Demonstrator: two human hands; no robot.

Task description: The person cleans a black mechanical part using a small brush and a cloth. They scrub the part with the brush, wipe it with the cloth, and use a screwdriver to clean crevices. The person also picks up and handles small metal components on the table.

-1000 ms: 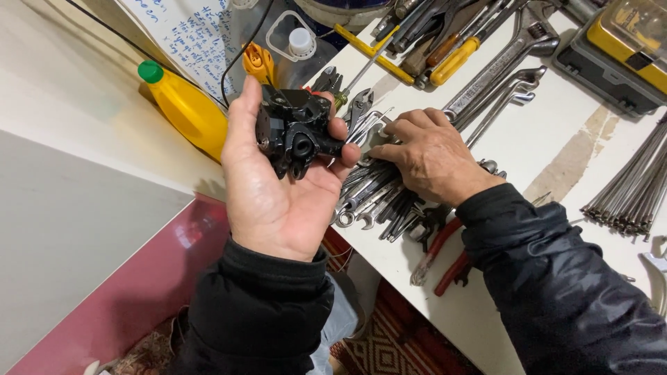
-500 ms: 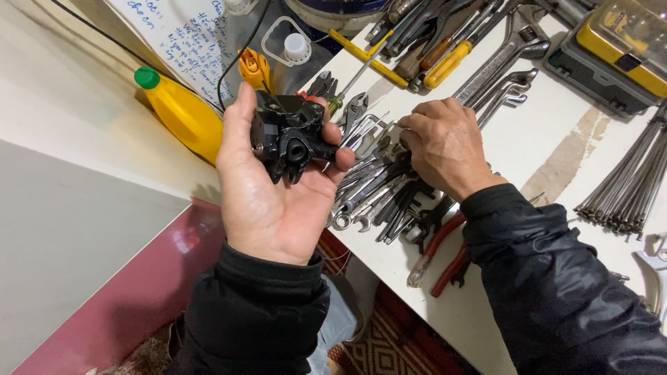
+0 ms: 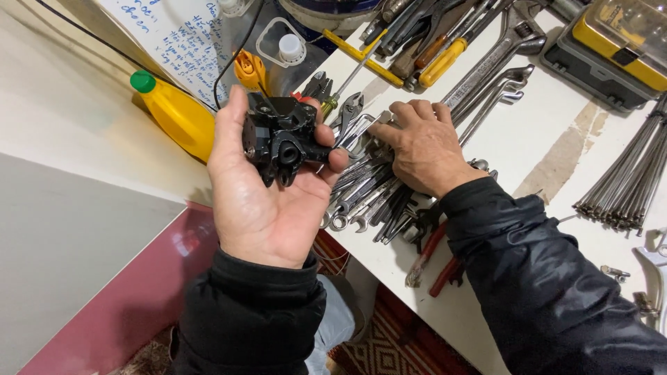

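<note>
Black metal part (image 3: 281,139), blocky with round bores, sits in the upturned left hand (image 3: 260,201), whose fingers (image 3: 229,121) curl up around its far side while the thumb presses its near edge, so the part is gripped above the gap between wall and surface. The right hand (image 3: 425,146) lies palm down on a heap of steel wrenches (image 3: 361,194), fingers spread and loosely bent over them, closed on nothing that can be made out. Just beyond that hand, larger spanners (image 3: 497,76) and yellow-handled screwdrivers (image 3: 445,61) lie on the white surface (image 3: 535,139). Red-handled pliers (image 3: 434,253) rest near the surface's front edge beside the black sleeve. A yellow bottle (image 3: 177,114) with a green cap leans behind the left hand. A bundle of thin metal spokes (image 3: 629,187) lies well apart at the right.
</note>
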